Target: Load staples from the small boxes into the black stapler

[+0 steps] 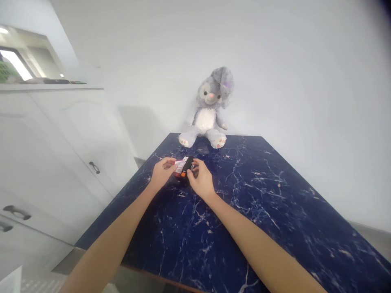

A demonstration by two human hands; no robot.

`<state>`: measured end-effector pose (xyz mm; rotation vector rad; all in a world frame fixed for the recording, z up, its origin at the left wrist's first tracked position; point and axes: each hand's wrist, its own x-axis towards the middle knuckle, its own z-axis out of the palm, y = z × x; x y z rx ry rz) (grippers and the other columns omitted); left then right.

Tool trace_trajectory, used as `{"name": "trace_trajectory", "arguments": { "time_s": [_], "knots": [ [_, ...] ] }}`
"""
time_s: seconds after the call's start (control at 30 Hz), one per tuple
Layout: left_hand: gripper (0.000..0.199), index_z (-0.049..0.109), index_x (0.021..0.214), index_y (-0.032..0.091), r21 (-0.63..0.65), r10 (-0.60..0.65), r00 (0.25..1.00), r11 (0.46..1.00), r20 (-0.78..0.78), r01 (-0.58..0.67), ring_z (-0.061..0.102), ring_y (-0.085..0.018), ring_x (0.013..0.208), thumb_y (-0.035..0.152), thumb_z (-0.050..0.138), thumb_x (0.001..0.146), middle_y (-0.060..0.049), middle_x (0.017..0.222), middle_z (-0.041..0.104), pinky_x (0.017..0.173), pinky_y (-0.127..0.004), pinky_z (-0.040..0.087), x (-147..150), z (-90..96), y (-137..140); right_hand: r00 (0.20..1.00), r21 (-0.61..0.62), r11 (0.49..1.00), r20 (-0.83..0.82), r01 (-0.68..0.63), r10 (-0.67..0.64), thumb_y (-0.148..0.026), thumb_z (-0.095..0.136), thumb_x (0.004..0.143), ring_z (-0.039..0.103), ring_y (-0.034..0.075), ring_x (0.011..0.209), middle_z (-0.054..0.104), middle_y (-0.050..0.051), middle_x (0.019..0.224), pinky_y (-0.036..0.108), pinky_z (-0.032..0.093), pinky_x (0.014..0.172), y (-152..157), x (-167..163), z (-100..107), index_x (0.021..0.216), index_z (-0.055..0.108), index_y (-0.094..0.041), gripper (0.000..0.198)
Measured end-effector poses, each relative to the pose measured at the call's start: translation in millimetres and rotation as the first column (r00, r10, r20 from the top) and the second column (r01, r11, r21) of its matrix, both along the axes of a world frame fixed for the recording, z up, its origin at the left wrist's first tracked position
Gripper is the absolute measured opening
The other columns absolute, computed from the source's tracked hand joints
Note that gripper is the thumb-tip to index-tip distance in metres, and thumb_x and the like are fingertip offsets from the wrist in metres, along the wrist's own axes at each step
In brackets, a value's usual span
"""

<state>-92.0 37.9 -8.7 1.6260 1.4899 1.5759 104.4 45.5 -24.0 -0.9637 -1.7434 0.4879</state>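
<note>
Both my hands meet over the middle of a blue marbled table point(253, 179). My left hand point(163, 171) pinches a small red-and-white box point(179, 163) between thumb and fingers. Close against it, my right hand point(200, 175) has its fingers curled round the right side of a black box with an orange end point(187, 165). The two boxes touch or overlap; their lower parts are partly hidden, and their exact contents cannot be made out.
A grey plush toy point(206, 118) sits at the table's far edge against the white wall. On the left stand white cabinets point(61, 154) with dark handles, and small items lie along their top. The table's near edge shows below my arms.
</note>
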Motion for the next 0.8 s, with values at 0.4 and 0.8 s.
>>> {"name": "trace_trajectory", "arguments": {
  "time_s": [0.4, 0.8],
  "knots": [
    [0.027, 0.065, 0.100, 0.017, -0.103, 0.248, 0.950, 0.967, 0.191, -0.232, 0.068, -0.020, 0.083, 0.033, 0.063, 0.078, -0.009, 0.099, 0.072, 0.075, -0.034, 0.056, -1, 4.5, 2, 0.994, 0.147, 0.989, 0.099, 0.033, -0.048, -0.021, 0.053, 0.088, 0.048, 0.029, 0.127, 0.052, 0.013, 0.138, 0.047, 0.040, 0.112, 0, 1, -1, 0.143, 0.044, -0.017, 0.056],
    [0.035, 0.071, 0.103, 0.019, 0.051, 0.111, 0.587, 0.992, -0.802, -0.118, 0.061, -0.026, 0.108, 0.037, 0.041, 0.099, -0.010, 0.110, 0.072, 0.105, -0.044, 0.039, 0, -8.2, 2, 0.937, -0.071, 0.997, 0.349, -0.002, 0.027, -0.019, 0.055, 0.076, 0.043, 0.034, 0.133, 0.049, 0.019, 0.143, 0.050, 0.036, 0.111, 19, 1, -16, 0.153, 0.026, -0.009, 0.082]
  ]
}}
